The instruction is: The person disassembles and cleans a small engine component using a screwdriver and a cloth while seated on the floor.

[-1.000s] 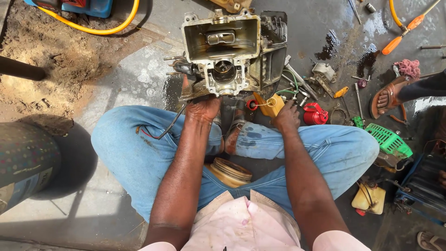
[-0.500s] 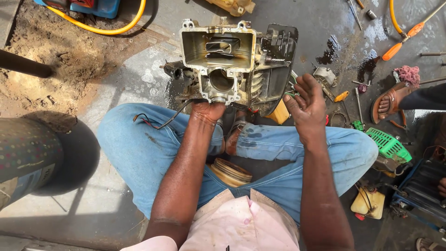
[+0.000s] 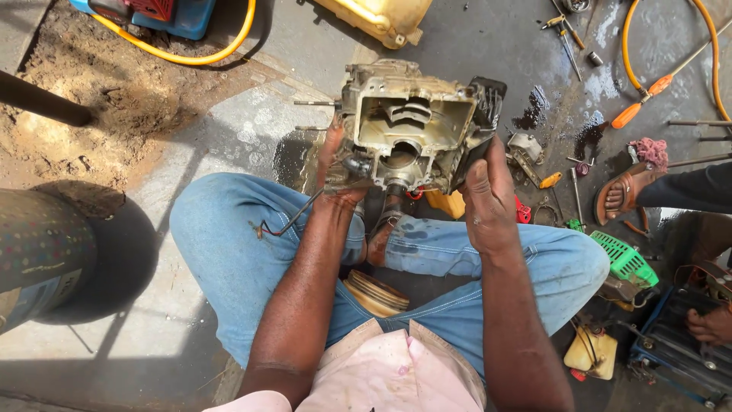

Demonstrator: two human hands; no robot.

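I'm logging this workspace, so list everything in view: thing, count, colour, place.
engine block: one, grey metal, open cavity upward, held above the knees
hose: one, yellow, top left on the ground
jerrycan: one, yellow, top centre
screwdriver: one, orange handle, top right
green plastic cover: one, right of the knee
round ribbed part: one, tan, between the legs
sandal: one, brown, on another person's foot at right
jeans: blue, legs crossed
left hand: grip on the block's left side
right hand: grip on the block's right side
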